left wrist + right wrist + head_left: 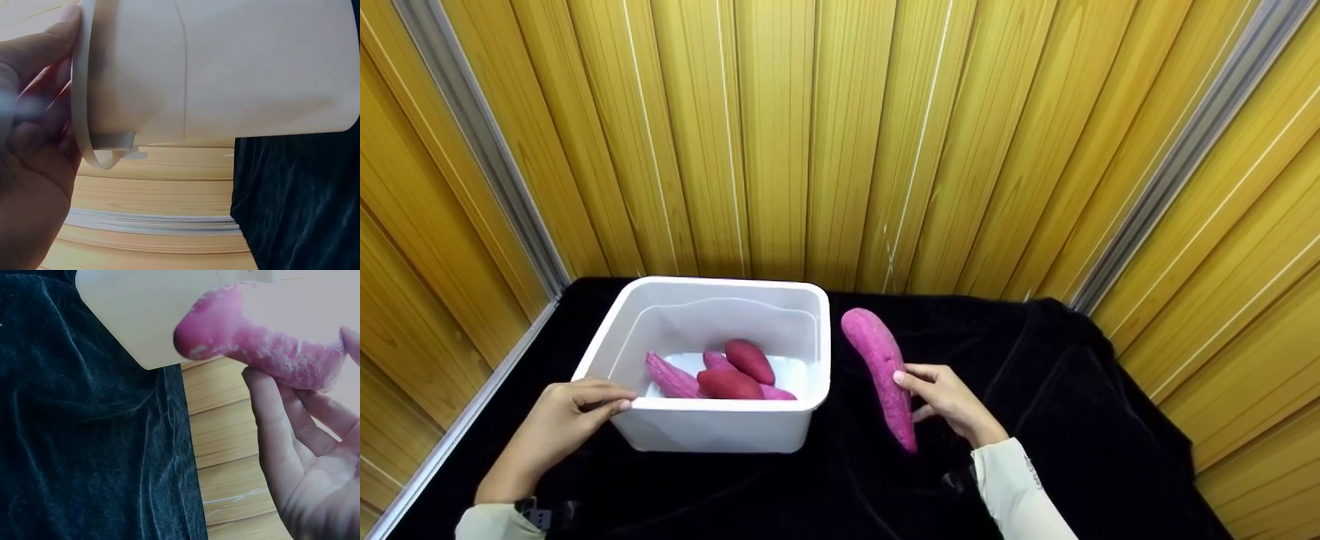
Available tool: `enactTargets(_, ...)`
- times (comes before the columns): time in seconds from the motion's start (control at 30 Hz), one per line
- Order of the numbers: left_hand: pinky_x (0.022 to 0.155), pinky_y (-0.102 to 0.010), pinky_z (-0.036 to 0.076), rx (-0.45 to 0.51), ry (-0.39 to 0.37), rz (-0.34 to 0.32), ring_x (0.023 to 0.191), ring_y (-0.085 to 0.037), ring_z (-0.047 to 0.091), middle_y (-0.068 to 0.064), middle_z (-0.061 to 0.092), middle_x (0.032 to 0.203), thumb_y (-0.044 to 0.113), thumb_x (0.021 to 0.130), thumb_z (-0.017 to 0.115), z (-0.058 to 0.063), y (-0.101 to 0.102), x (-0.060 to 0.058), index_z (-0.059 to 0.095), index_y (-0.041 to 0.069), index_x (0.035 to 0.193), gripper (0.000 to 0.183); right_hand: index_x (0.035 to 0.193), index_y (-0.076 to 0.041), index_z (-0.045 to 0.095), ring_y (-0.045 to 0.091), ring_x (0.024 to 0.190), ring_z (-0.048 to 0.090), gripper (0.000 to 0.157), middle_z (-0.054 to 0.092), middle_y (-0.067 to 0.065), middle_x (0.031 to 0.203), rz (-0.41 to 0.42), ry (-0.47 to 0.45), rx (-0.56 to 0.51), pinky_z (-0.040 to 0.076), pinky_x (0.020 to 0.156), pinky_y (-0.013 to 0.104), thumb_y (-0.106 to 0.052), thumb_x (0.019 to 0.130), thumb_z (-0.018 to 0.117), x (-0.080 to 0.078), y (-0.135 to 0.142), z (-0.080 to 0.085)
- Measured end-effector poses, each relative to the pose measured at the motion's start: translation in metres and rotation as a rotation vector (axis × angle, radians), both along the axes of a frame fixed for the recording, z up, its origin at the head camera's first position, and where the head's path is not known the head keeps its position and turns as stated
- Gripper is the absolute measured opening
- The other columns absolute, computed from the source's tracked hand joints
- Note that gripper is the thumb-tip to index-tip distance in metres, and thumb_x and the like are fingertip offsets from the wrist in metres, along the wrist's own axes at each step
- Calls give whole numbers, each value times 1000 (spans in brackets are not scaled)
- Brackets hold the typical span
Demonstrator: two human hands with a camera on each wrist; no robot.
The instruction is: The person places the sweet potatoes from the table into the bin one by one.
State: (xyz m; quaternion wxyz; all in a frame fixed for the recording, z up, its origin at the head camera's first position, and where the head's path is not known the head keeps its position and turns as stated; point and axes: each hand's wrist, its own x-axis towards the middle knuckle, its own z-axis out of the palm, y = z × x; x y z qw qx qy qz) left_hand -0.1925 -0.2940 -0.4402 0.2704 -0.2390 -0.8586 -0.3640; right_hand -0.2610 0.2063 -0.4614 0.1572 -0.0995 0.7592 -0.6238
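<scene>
A long pink sweet potato (879, 361) is held up by my right hand (949, 397), to the right of the white plastic tub (712, 427). Thumb and fingers grip it from the side near its lower half, and its rounded end points up and away. In the right wrist view the sweet potato (264, 343) rests across the fingers. My left hand (562, 420) pinches the near left corner of the tub's rim, also seen in the left wrist view on the rim (81, 84). Inside the tub lie several sweet potatoes, some pink (671, 379), some dark red (750, 360).
Black velvet cloth (997, 337) covers the table under the tub. Yellow wood-patterned panels (847, 150) rise behind and on both sides, with grey metal strips (487, 135) at the corners.
</scene>
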Motion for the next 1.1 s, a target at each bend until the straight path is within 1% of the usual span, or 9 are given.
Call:
enactTargets(0.1, 75, -1, 45, 7, 12, -4, 81, 11, 61, 0, 74, 78, -14, 61, 79, -1, 0, 0, 77, 6, 80, 27, 130, 6, 55, 16, 88, 66, 50, 69, 9, 104, 0, 1, 6, 59, 66, 39, -27, 93, 63, 0, 0, 1)
enactTargets(0.23, 74, -1, 45, 41, -8, -3, 80, 11, 61, 2, 73, 79, -13, 63, 79, -2, 0, 0, 78, 9, 80, 28, 129, 6, 55, 16, 87, 66, 49, 69, 9, 102, -3, 5, 10, 59, 66, 39, -27, 93, 63, 0, 0, 2)
enactTargets(0.33, 75, -1, 45, 59, -23, 9, 80, 10, 61, 3, 73, 79, -12, 64, 80, -2, 0, 1, 78, 11, 81, 29, 129, 6, 56, 16, 88, 66, 49, 69, 9, 103, 0, 7, 11, 59, 66, 39, -27, 94, 63, -1, -1, 3)
enactTargets(0.43, 75, -1, 44, 68, -32, 29, 80, 10, 61, 2, 74, 79, -11, 65, 80, -3, 1, 2, 78, 11, 80, 27, 130, 6, 55, 16, 89, 66, 50, 69, 10, 107, 4, 12, 11, 59, 66, 39, -28, 94, 63, -1, 0, 4)
enactTargets(0.6, 75, -1, 44, 80, -58, 45, 80, 10, 61, 2, 74, 80, -10, 66, 80, -3, 1, 3, 78, 8, 80, 23, 130, 7, 55, 16, 90, 66, 51, 68, 12, 108, 7, 16, 15, 59, 66, 39, -28, 94, 63, -3, -2, 9)
enactTargets(1.1, 73, -1, 44, 92, -70, 43, 79, 11, 60, 6, 73, 79, -10, 66, 80, -4, 1, 2, 78, 9, 80, 23, 129, 6, 56, 15, 86, 66, 47, 70, 6, 98, 37, 32, 9, 59, 64, 38, -26, 94, 62, -8, -9, 30)
